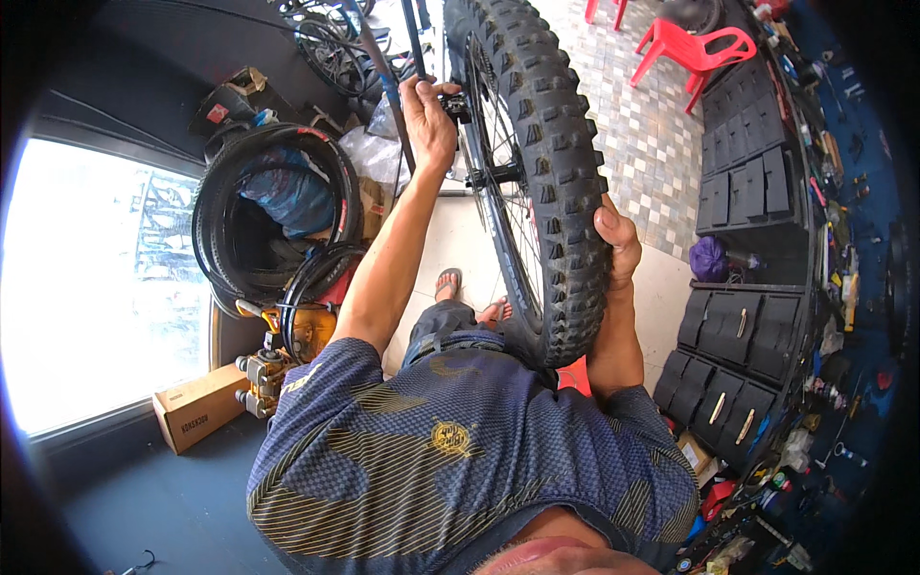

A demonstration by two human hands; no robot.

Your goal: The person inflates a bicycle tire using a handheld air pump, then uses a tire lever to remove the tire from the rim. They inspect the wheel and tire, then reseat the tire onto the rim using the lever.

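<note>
pale floor tiles [450,230] lie beneath me, with a bright window [96,287] off to my left. the knobbly-tyred wheel [558,182] is held upright before me, between my forearms [393,259]. my right hand [621,244] is clamped on its outer edge, thumb against the tread, fingers mostly hidden behind. farther up, my left hand [428,125] is curled at a black fitting [458,107] beside the spokes; i cannot tell whether it grips it. black bins [728,324] line my right, a cardboard box [201,407] and loose tyres [351,196] my left, and patterned tiles [642,182] stretch out to a red chair [688,55].
</note>
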